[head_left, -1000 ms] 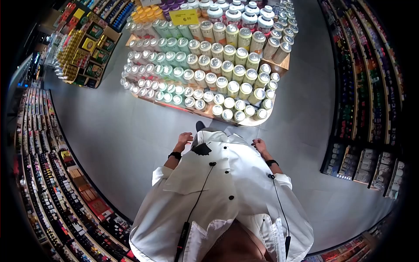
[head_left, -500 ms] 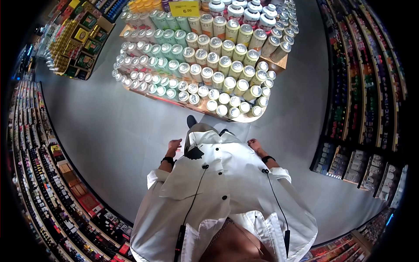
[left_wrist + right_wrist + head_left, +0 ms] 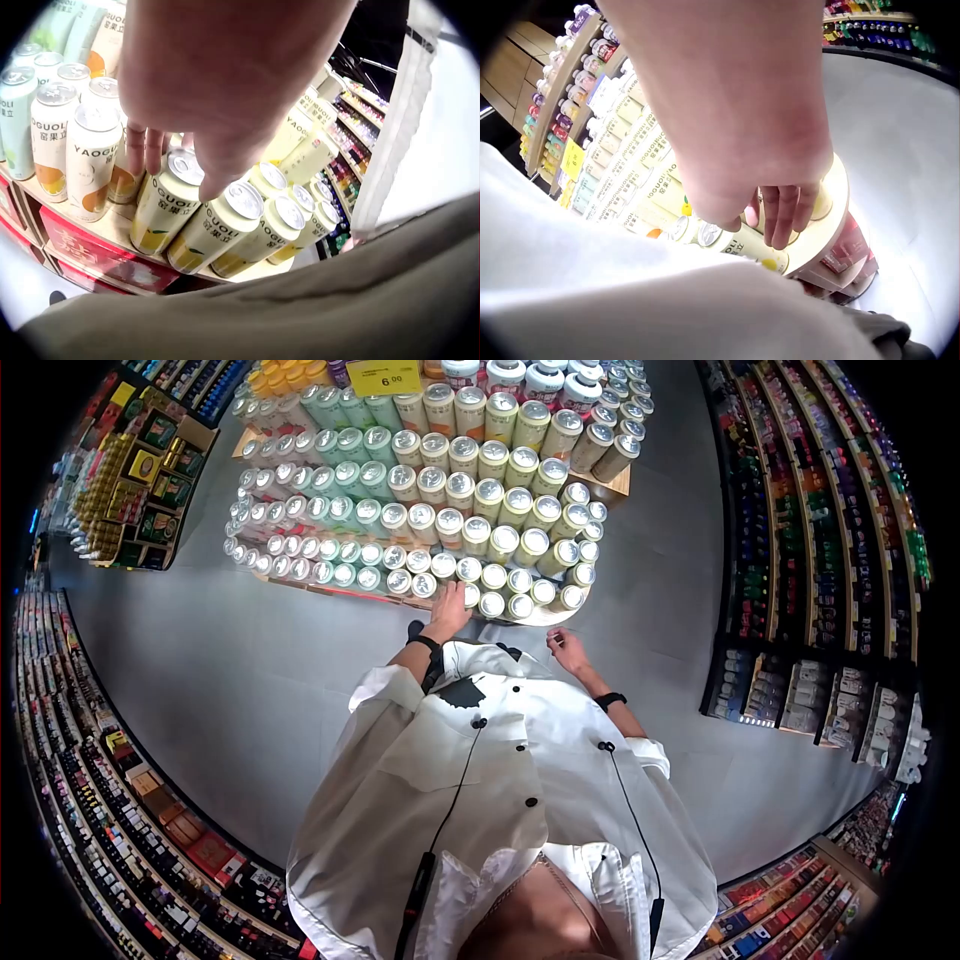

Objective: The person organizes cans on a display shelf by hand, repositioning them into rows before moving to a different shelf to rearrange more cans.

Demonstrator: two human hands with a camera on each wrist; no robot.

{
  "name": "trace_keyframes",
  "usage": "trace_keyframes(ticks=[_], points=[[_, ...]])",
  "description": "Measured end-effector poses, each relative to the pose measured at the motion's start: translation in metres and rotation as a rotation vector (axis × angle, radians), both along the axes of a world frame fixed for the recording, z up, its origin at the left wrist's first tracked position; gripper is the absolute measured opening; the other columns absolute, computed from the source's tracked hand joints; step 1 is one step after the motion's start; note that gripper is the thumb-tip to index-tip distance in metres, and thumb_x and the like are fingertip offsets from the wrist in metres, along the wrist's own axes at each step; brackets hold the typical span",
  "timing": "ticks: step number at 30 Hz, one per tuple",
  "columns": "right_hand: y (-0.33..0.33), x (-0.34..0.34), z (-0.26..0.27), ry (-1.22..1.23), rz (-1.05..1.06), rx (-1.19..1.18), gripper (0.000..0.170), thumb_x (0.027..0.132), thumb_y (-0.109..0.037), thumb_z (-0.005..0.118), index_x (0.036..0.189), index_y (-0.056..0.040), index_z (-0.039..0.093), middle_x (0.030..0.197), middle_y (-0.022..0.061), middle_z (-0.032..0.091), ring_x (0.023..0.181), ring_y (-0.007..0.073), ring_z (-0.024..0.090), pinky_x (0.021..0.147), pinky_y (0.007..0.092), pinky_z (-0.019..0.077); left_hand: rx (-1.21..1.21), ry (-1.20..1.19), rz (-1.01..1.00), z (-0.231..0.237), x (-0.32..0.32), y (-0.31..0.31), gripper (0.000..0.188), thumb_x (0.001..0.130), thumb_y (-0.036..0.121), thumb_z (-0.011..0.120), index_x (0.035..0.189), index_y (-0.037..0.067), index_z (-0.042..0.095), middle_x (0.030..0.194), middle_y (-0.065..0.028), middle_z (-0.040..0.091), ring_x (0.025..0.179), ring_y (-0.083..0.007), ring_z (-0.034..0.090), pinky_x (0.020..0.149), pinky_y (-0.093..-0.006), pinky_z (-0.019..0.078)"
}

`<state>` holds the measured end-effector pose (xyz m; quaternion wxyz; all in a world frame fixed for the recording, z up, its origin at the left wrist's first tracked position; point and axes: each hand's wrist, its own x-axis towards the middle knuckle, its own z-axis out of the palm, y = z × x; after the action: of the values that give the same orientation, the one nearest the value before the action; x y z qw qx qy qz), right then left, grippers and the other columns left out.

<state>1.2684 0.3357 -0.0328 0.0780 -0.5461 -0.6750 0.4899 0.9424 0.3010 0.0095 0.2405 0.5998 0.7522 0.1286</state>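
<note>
"At the person's one o'clock, how is the right hand (image 3: pixel 569 649)?"
"Its fingers hang loosely. At eleven, the left hand (image 3: pixel 452 608) is spread about a front-row yellow can (image 3: pixel 165 208); if touching, I cannot tell."

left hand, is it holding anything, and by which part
Left hand: fingers and thumb flank the top of a yellow can; whether they grip it can't be told.
</note>
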Motion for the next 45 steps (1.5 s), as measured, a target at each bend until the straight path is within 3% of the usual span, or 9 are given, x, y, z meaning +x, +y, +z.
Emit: trace_keyframes(ticks=[1,5,13,24,27,33,35,41,45], points=[[-0.001,0.000,0.007,0.009,-0.037,-0.041,0.023,0.085,-0.022,0.059,0.101,-0.0058,0.059,0.083,0.0148,0.066,0.077,0.0255,0.064,0.074,0.0363,0.0501,-0.017,0.047,-0.027,-0.001,0.001,0.001,0.061,0.071,0.015,0.074,0.120,0.003,0.041,0.114,-0.0191,0.046,0.107,-0.0373,0.051,0.089,-0.0441,0.0461],[-0.008,0.015,0.020,-0.002,-0.034,-0.028,0.021,0.086,-0.019,0.058,0.101,-0.0050,0.059,0.082,0.0141,0.066,0.072,0.0246,0.064,0.070,0.0352,0.0505,0.007,0.084,-0.035,-0.014,0.002,0.007,0.060,0.072,0.016,0.073,0.119,0.001,0.041,0.113,-0.0187,0.048,0.108,-0.0356,0.050,0.090,-0.0431,0.0446],[-0.002,0.014,0.035,-0.076,0.066,-0.031,0.022,0.089,-0.014,0.054,0.104,-0.0003,0.058,0.081,0.0096,0.067,0.063,0.0155,0.063,0.062,0.0290,0.0509,0.048,0.094,-0.029,-0.003,0.002,0.007,0.052,0.073,0.019,0.073,0.114,0.000,0.049,0.108,-0.0170,0.052,0.106,-0.0332,0.050,0.089,-0.0415,0.0445],[-0.010,0.010,0.013,-0.081,0.048,0.025,0.021,0.089,-0.015,0.053,0.102,0.0008,0.058,0.080,0.0101,0.067,0.064,0.0154,0.063,0.061,0.0290,0.0513,0.035,0.175,-0.178,-0.007,-0.004,0.010,0.051,0.069,0.002,0.070,0.114,-0.007,0.048,0.116,-0.0205,0.045,0.108,-0.0350,0.050,0.088,-0.0418,0.0476],[-0.019,0.019,0.005,-0.067,0.028,0.027,0.020,0.090,-0.015,0.053,0.101,0.0007,0.058,0.080,0.0104,0.067,0.064,0.0158,0.064,0.061,0.0291,0.0515,0.051,0.223,-0.202,-0.002,-0.007,0.010,0.046,0.068,-0.002,0.064,0.112,-0.007,0.051,0.113,-0.0185,0.047,0.104,-0.0312,0.052,0.085,-0.0362,0.0504],[-0.032,0.029,0.010,-0.066,0.005,0.000,0.019,0.090,-0.016,0.053,0.101,-0.0014,0.057,0.081,0.0104,0.067,0.067,0.0168,0.064,0.061,0.0296,0.0516,0.073,0.167,-0.171,-0.013,-0.026,0.007,0.041,0.068,-0.004,0.065,0.107,-0.005,0.052,0.114,-0.0184,0.047,0.109,-0.0337,0.050,0.088,-0.0371,0.0495],[-0.031,0.028,0.016,-0.069,0.015,0.016,0.019,0.090,-0.016,0.054,0.102,-0.0020,0.057,0.081,0.0102,0.067,0.067,0.0171,0.064,0.062,0.0301,0.0516,0.041,0.050,-0.182,-0.011,-0.031,0.008,0.049,0.067,-0.002,0.069,0.113,-0.003,0.050,0.118,-0.0195,0.045,0.113,-0.0356,0.047,0.095,-0.0398,0.0437],[-0.005,-0.015,0.046,-0.083,0.165,0.149,0.021,0.087,-0.016,0.057,0.104,-0.0035,0.056,0.084,0.0120,0.067,0.070,0.0268,0.065,0.068,0.0365,0.0512,0.156,0.033,-0.142,-0.014,-0.033,-0.002,0.040,0.069,-0.005,0.063,0.107,-0.003,0.051,0.115,-0.0188,0.045,0.113,-0.0355,0.045,0.096,-0.0397,0.0427],[0.016,-0.071,0.078,-0.169,0.387,0.279,0.026,0.084,-0.017,0.060,0.106,-0.0043,0.055,0.099,0.0158,0.061,0.083,0.0323,0.063,0.074,0.0416,0.0503,0.145,0.012,-0.083,-0.018,-0.033,-0.006,0.038,0.071,-0.005,0.061,0.107,-0.002,0.051,0.119,-0.0190,0.044,0.112,-0.0359,0.046,0.094,-0.0417,0.0440]])
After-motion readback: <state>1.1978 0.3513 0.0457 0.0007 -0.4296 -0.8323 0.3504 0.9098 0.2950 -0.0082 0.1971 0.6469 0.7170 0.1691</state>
